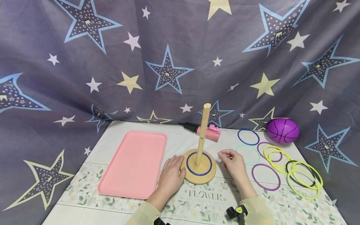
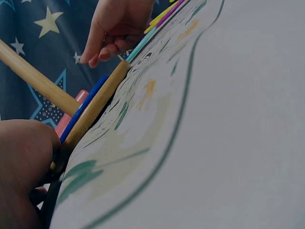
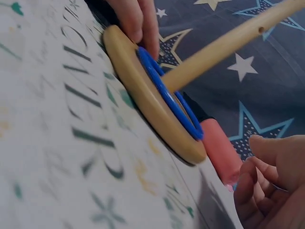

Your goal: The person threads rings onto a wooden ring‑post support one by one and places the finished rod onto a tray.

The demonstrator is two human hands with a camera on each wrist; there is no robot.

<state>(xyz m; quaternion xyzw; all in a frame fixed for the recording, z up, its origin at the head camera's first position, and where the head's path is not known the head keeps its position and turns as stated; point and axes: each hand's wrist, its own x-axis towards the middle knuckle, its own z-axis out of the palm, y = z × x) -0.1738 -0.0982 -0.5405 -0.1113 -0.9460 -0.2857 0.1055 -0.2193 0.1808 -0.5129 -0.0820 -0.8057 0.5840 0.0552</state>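
A round wooden base (image 1: 197, 180) with an upright wooden post (image 1: 203, 131) stands near the middle of the table. Lying flat on the base, a blue ring (image 1: 199, 175) encircles the foot of the post. My left hand (image 1: 172, 175) rests against the left edge of the base, its fingers fairly straight and its thumb near the front edge. To the right of the base my right hand (image 1: 234, 164) hovers apart from it, fingers loosely bent with nothing between them. In the right wrist view that hand (image 3: 276, 183) appears at the lower right, also holding nothing.
On the left lies a pink tray (image 1: 133, 165). Several rings, including a purple ring (image 1: 266, 189) and a yellow ring (image 1: 319, 195), spread over the right side. Behind them sits a purple ball (image 1: 282, 131). A pink and black pump-like object (image 1: 209, 133) lies behind the post.
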